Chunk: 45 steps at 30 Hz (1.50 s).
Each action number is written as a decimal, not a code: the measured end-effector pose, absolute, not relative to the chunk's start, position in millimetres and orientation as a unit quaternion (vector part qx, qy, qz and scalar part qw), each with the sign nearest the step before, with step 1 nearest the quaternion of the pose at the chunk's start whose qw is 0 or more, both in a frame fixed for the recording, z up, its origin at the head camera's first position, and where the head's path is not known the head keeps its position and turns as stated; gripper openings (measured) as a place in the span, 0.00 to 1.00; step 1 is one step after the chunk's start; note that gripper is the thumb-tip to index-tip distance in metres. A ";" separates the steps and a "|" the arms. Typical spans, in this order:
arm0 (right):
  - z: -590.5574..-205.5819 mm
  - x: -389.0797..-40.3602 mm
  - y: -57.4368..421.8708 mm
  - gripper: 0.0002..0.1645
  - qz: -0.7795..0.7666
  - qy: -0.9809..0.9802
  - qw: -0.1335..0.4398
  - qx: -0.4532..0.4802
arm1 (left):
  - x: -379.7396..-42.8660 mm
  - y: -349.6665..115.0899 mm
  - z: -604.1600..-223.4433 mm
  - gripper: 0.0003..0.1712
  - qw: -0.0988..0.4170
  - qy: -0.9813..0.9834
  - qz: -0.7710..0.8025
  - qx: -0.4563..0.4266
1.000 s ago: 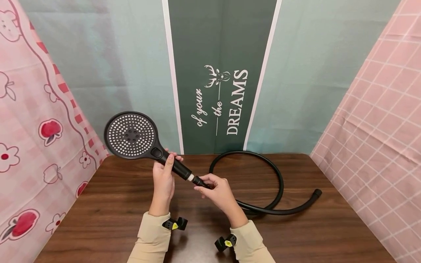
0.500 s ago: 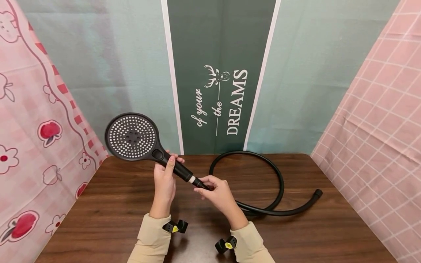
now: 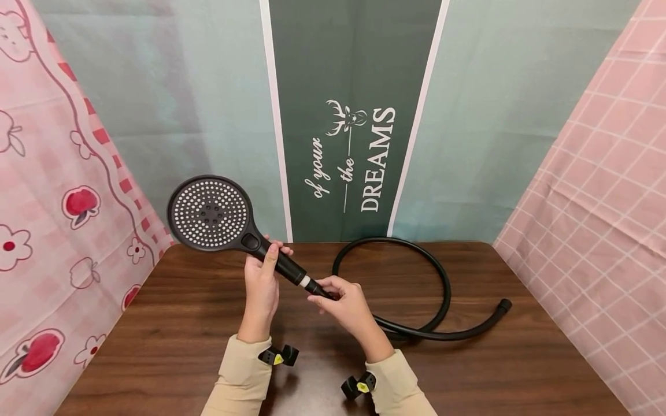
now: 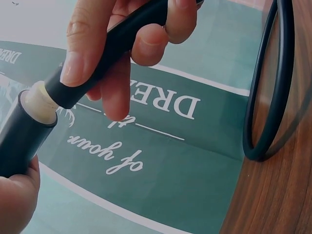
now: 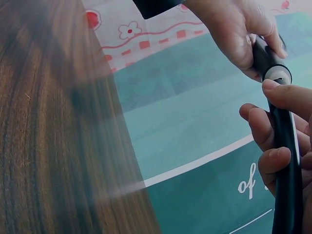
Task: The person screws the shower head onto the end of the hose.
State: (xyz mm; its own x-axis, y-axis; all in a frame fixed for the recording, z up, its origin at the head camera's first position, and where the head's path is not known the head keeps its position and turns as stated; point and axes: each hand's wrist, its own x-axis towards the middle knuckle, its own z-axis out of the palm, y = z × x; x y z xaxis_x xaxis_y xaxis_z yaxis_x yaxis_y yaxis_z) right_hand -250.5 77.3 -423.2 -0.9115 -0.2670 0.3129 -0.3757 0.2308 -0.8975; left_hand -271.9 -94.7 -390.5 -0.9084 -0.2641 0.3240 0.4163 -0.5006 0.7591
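Observation:
A black handheld shower head (image 3: 210, 212), its nozzle face towards me, is held up above the table with its handle slanting down to the right. My left hand (image 3: 262, 289) grips that handle, thumb along the front. At the handle's lower end shows a white threaded end (image 4: 39, 105). Against it sits the end of a black hose (image 4: 122, 41), pinched between the thumb and fingers of my right hand (image 3: 344, 301). Part of the white end is visible between handle and hose end, and how far they are joined I cannot tell.
The rest of the hose loops on the brown wooden table (image 3: 171, 335) at the right, its free end fitting (image 3: 503, 305) pointing right. A green cloth (image 3: 343, 58) hangs behind, with pink patterned cloths at both sides. Both wrists wear small black cameras.
The head view has shifted slightly. Both hands keep their holds on the shower head and the hose end, with no clear movement between them.

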 end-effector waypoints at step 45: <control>-413.9 -247.1 72.8 0.14 0.582 -0.791 0.043 0.183 | -270.6 -94.5 -390.2 0.18 0.188 -0.476 -0.855 -0.087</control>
State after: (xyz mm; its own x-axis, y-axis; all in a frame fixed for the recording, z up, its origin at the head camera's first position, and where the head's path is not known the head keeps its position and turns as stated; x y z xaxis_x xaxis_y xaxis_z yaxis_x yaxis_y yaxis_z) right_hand -247.1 72.8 -413.9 -0.9291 -0.2400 0.2813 -0.3400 0.2554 -0.9051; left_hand -270.6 -94.5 -390.2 -0.9142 -0.2389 0.3273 0.4041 -0.4770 0.7805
